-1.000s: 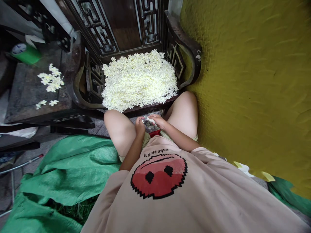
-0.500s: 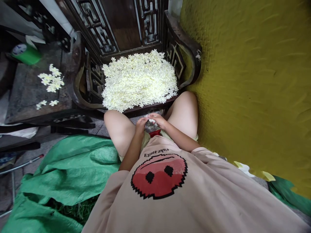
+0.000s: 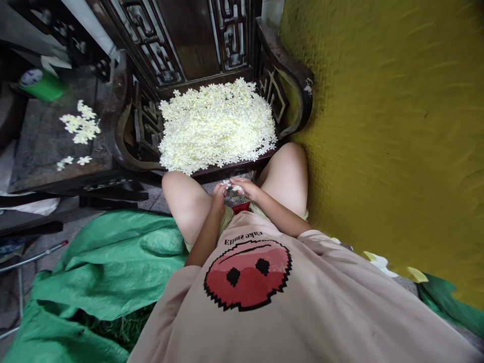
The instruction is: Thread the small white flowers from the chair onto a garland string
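Note:
Between my knees, my left hand (image 3: 219, 194) has its fingers closed, with a small white flower (image 3: 226, 184) at the fingertips. Close beside it, my right hand (image 3: 246, 188) is closed around more white flowers (image 3: 237, 189), which show below its fingers. The fingertips of both hands nearly meet; how each stem is held is too small to make out. In front of the hands, a thick heap of white flowers (image 3: 217, 126) covers the seat of a dark carved wooden chair (image 3: 200, 50).
On the left, a dark wooden table (image 3: 41, 136) bears loose white flowers (image 3: 83, 123) and a green roll (image 3: 43, 84). A green sheet (image 3: 113, 257) with green stems (image 3: 126, 327) lies at lower left. A yellow textured surface (image 3: 385, 126) rises along the right.
My hands have drawn slightly apart at the fingertips, and the white flowers between them show more clearly. The heap on the chair looks unchanged.

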`<act>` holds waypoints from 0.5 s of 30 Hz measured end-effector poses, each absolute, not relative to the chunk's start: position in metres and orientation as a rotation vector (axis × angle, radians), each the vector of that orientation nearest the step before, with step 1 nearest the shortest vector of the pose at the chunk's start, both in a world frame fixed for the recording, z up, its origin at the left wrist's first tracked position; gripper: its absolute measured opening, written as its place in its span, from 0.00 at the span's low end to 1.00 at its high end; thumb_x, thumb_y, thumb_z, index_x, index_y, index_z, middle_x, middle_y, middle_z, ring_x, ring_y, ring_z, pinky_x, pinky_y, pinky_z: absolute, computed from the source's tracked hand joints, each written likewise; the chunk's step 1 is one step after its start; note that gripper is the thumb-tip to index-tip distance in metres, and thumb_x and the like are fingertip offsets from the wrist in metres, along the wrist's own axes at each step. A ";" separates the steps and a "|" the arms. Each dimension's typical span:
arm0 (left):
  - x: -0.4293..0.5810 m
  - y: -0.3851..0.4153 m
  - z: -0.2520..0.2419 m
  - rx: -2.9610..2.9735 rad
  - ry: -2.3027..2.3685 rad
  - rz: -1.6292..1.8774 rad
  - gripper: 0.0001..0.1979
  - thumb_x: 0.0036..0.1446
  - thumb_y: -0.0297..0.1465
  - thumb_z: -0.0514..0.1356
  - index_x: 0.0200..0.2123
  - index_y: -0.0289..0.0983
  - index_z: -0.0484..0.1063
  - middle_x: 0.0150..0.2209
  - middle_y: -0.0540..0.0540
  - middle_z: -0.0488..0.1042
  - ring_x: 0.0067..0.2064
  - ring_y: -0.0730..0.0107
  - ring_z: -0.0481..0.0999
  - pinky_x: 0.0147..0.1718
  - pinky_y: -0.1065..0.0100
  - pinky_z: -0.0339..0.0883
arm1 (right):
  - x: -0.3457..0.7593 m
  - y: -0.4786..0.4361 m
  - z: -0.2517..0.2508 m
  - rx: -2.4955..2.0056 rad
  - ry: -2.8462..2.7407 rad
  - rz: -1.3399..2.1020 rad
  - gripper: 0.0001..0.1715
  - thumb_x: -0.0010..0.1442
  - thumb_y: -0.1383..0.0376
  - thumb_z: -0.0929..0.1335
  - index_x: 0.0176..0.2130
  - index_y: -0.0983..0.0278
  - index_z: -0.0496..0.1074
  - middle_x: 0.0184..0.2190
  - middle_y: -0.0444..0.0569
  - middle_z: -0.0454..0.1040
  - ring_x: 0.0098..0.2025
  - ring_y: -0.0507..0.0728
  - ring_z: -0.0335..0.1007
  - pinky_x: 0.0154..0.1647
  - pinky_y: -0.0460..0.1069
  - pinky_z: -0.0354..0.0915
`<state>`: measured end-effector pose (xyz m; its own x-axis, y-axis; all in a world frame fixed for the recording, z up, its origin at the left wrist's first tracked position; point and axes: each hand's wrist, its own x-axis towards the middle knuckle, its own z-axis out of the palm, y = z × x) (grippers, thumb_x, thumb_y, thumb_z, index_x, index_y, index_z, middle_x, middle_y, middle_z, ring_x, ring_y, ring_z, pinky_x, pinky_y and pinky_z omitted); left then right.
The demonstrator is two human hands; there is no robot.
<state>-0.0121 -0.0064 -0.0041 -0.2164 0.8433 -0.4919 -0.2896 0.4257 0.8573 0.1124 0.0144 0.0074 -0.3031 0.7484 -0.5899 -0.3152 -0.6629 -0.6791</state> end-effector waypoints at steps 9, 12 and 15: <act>-0.017 -0.001 0.001 0.542 1.475 1.135 0.14 0.43 0.38 0.64 0.24 0.37 0.62 0.16 0.58 0.53 0.17 0.82 0.51 0.18 0.73 0.46 | 0.114 0.017 0.005 -1.550 -0.385 1.844 0.05 0.52 0.68 0.70 0.26 0.67 0.70 0.19 0.42 0.68 0.18 0.45 0.55 0.16 0.41 0.48; -0.036 0.040 0.022 0.575 1.532 1.205 0.14 0.44 0.37 0.64 0.23 0.37 0.61 0.16 0.58 0.53 0.17 0.83 0.51 0.17 0.75 0.47 | 0.116 0.017 0.005 -1.594 -0.325 1.804 0.07 0.53 0.70 0.68 0.25 0.67 0.67 0.18 0.41 0.67 0.16 0.44 0.52 0.14 0.41 0.46; -0.062 0.105 0.051 0.668 1.581 1.357 0.14 0.44 0.37 0.64 0.25 0.36 0.63 0.18 0.56 0.57 0.19 0.81 0.58 0.19 0.77 0.55 | 0.114 0.015 0.004 -1.604 -0.338 1.827 0.08 0.52 0.69 0.69 0.24 0.66 0.66 0.18 0.41 0.67 0.16 0.44 0.53 0.14 0.40 0.47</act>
